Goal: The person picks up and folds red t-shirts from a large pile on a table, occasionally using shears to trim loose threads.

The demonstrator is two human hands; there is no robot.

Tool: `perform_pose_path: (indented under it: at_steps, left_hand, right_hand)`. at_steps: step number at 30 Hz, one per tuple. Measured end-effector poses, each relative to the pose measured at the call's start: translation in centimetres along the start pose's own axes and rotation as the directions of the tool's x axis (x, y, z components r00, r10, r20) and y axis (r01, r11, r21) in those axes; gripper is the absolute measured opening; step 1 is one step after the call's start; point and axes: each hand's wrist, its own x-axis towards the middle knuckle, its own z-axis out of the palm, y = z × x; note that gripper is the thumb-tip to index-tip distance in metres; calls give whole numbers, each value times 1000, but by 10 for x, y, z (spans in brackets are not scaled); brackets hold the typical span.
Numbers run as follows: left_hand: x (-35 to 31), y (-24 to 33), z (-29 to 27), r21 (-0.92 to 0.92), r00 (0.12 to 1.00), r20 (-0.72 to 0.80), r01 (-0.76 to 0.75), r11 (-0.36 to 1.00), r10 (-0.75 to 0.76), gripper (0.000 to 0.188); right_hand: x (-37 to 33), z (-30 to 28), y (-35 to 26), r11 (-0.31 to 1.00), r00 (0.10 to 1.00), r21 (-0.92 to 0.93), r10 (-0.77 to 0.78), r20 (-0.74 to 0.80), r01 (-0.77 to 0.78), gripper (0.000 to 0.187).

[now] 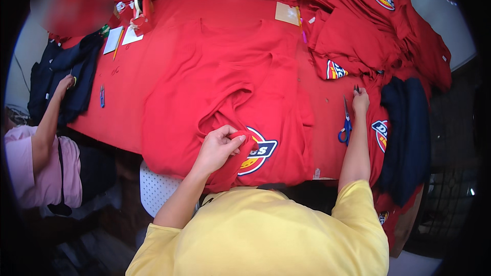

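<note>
Left hand (221, 148): just below the centre of the frame, thumb and fingers pinched together on a fold of the red shirt.
Red shirt (176, 115): spread across the centre, a round printed patch at its lower part.
Scissors (346, 129): blue-handled, right of centre, lying beside the right forearm.
Right hand (361, 103): right of centre, fingers closed around a small dark-tipped tool (357, 89).
Navy garments (406, 138): right side, folded.
Co-worker's hand (65, 84): left side, at dark cloth (48, 84).
Red shirt pile (353, 38): upper right.
</note>
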Motion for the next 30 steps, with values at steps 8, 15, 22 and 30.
perform_pose_path:
  at_steps: [8,15,22,30]
  left_hand:
    - [-5,0,4,199,987,-119,-82,977,107,19]
    - [-12,1,2,328,977,-149,-98,939,154,12]
    - [-13,-2,3,361,966,-132,-162,918,223,12]
    - [-12,-4,-1,101,988,-88,-121,987,130,10]
  right_hand:
    - [-243,-72,-234,556,473,799,-781,408,229,37]
    - [-275,-89,-245,513,443,699,-844,304,497,39]
    - [-272,-79,-243,539,473,752,-812,344,379,39]
    - [-279,-83,-242,525,467,726,-827,312,444,38]
